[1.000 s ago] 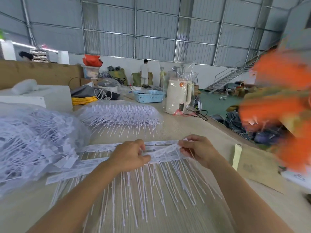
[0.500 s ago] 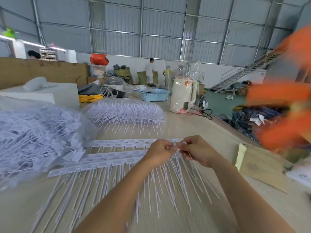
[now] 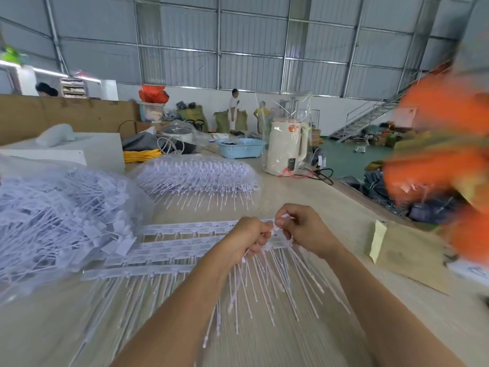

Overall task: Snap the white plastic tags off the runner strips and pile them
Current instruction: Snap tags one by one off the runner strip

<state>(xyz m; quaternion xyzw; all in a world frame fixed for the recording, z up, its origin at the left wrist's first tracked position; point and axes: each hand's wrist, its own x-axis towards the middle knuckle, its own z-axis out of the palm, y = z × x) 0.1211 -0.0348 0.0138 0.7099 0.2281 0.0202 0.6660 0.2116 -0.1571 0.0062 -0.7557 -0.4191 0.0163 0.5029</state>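
Note:
Several white runner strips [image 3: 182,249] lie side by side on the table, their thin tag tails [image 3: 267,284] fanning toward me. My left hand [image 3: 247,241] grips a bunch of tags at the strips' right end, fingers curled round them. My right hand [image 3: 301,229] pinches the white tag heads right beside it, thumb and fingers closed on the plastic. The two hands touch. A big heap of loose white tags [image 3: 53,215] in clear plastic lies at the left.
A second bagged bundle of tags [image 3: 195,178] lies behind the strips. Further back stand a cream kettle [image 3: 287,148] in clear wrap and a blue basket [image 3: 240,148]. A brown envelope [image 3: 404,250] lies at the right, under blurred orange shapes [image 3: 444,165]. A white box [image 3: 79,152] stands back left.
My left hand slid right along the strips until it met my right hand. Both hands rose slightly and gathered the tags at the right end. The view also shifted.

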